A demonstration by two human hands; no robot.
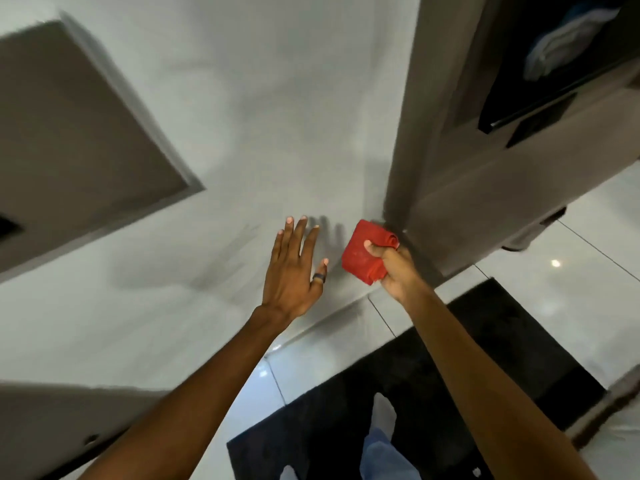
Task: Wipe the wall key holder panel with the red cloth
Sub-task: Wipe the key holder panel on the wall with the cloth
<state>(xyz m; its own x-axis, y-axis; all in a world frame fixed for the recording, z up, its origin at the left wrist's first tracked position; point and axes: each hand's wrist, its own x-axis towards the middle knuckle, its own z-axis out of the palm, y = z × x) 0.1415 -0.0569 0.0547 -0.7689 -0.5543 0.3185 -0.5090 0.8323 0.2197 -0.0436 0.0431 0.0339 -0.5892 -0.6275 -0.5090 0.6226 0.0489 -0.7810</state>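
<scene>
Wall (pixel 242 98): pale, both arms raised toward it.
Left hand (pixel 294 271): held flat, fingers (pixel 299 233) spread open, pointed to 12 o'clock.
Right hand (pixel 393 268): fingers closed around red cloth.
Red cloth (pixel 363 251): folded, held at 3 o'clock of left hand.

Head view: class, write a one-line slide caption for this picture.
Right hand grips a folded red cloth near the white wall; left hand spread open.

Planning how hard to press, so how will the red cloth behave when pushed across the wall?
The red cloth is bunched and folded in the right hand, so it is probably soft and floppy. It likely weighs little, since a loose grip holds it. The folds may shift under pressure.
</scene>
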